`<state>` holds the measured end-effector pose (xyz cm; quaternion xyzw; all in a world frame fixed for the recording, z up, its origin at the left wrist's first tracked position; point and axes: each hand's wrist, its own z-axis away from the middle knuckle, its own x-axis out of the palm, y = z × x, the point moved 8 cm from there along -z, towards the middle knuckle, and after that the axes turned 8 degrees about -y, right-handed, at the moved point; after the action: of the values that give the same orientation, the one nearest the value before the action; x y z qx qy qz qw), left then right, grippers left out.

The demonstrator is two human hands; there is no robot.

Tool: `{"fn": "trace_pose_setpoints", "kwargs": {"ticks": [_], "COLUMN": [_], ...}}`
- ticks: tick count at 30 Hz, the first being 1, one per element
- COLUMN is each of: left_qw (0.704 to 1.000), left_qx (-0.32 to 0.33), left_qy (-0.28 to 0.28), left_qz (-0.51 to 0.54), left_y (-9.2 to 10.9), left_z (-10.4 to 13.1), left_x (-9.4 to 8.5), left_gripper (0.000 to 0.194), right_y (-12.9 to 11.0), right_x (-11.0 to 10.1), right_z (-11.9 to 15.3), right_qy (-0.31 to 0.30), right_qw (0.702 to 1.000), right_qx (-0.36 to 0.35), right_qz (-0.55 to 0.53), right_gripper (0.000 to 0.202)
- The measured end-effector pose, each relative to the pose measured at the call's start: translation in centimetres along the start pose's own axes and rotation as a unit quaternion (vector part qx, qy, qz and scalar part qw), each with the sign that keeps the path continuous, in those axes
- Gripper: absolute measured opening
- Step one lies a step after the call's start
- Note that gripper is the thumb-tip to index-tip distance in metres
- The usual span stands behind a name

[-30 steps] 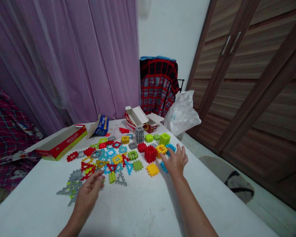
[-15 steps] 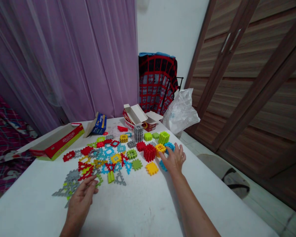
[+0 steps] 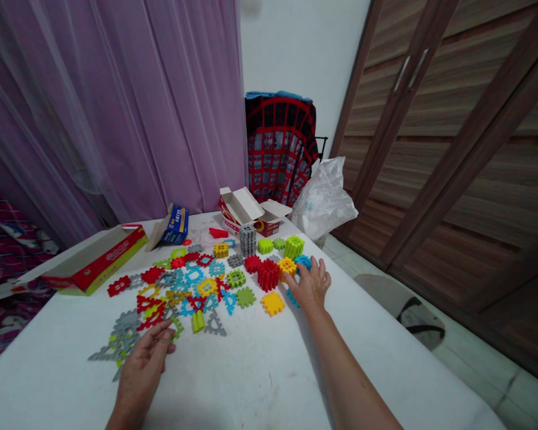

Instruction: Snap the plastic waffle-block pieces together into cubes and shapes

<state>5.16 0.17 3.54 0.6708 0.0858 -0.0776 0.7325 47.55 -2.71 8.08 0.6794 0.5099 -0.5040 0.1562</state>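
Observation:
My right hand (image 3: 311, 288) reaches to the right side of the pieces, with its thumb and index finger at a stack of yellow toothed building tiles (image 3: 287, 268). Its other fingers are spread beside a blue stack (image 3: 303, 261). Just left stands a red stack (image 3: 268, 275), and a loose yellow tile (image 3: 273, 303) lies in front. My left hand (image 3: 146, 361) rests low on the left, fingers loosely bent and thumb apart, with nothing visible in it. A green piece (image 3: 177, 328) lies at its fingertips, and grey tiles (image 3: 125, 328) are to its left.
Mixed tiles (image 3: 195, 275) spread over the white table (image 3: 233, 376). Behind them stand a grey stack (image 3: 248, 240) and a light green stack (image 3: 294, 246). Cardboard boxes (image 3: 94, 263) and an opened box (image 3: 240, 206) sit toward the back; a plastic bag (image 3: 325, 200) hangs beyond the right edge.
The view has shifted slightly, moving the scene a little left. Both hands keep nearly the same places among the tiles, and the stacks look unchanged.

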Motion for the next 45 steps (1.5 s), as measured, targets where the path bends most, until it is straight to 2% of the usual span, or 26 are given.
{"fn": "trace_pose_setpoints", "kwargs": {"ticks": [7, 15, 18, 22, 27, 31, 33, 35, 39, 45], "left_qw": [1.000, 1.000, 1.000, 1.000, 0.999, 0.999, 0.999, 0.998, 0.995, 0.992], "left_qx": [-0.003, -0.011, -0.003, 0.005, 0.029, 0.037, 0.039, 0.048, 0.082, 0.103], "left_qy": [-0.013, 0.014, 0.014, 0.019, 0.028, 0.036, 0.030, 0.028, 0.037, 0.041], "left_qz": [-0.013, 0.002, 0.000, -0.007, 0.003, 0.003, -0.001, -0.014, -0.048, -0.063], "left_y": [-0.5, -0.8, -0.9, -0.8, 0.2, 0.7, 0.7, 0.6, 0.7, 0.8], "left_z": [-0.3, -0.5, -0.6, -0.7, -0.4, -0.2, -0.3, -0.5, -0.6, 0.0], "left_x": [0.1, -0.1, -0.2, -0.3, -0.2, -0.2, -0.1, -0.1, -0.1, 0.4], "left_gripper": [0.070, 0.076, 0.072, 0.069, 0.064, 0.061, 0.060, 0.057, 0.049, 0.038], "right_y": [-0.1, 0.1, 0.2, 0.9, 4.6, 10.3, 12.7, 14.1, 14.9, 13.5], "right_x": [0.0, 0.3, 0.2, -0.6, -2.1, -1.4, -0.6, 0.1, 1.2, 0.5], "right_z": [0.0, -0.2, 0.0, 0.3, 0.4, 0.9, 1.7, 2.4, 3.3, 4.0], "right_qy": [0.003, -0.003, 0.022, 0.101, 0.213, 0.244, 0.250, 0.254, 0.241, 0.207], "right_qw": [1.000, 1.000, 1.000, 0.993, 0.953, 0.883, 0.850, 0.833, 0.818, 0.826], "right_qx": [-0.001, 0.006, -0.004, -0.013, 0.036, 0.183, 0.258, 0.300, 0.330, 0.319], "right_qz": [-0.004, -0.003, -0.016, -0.066, -0.213, -0.357, -0.385, -0.390, -0.405, -0.416], "right_gripper": [0.042, 0.044, 0.044, 0.036, 0.034, 0.037, 0.041, 0.043, 0.043, 0.043]}}
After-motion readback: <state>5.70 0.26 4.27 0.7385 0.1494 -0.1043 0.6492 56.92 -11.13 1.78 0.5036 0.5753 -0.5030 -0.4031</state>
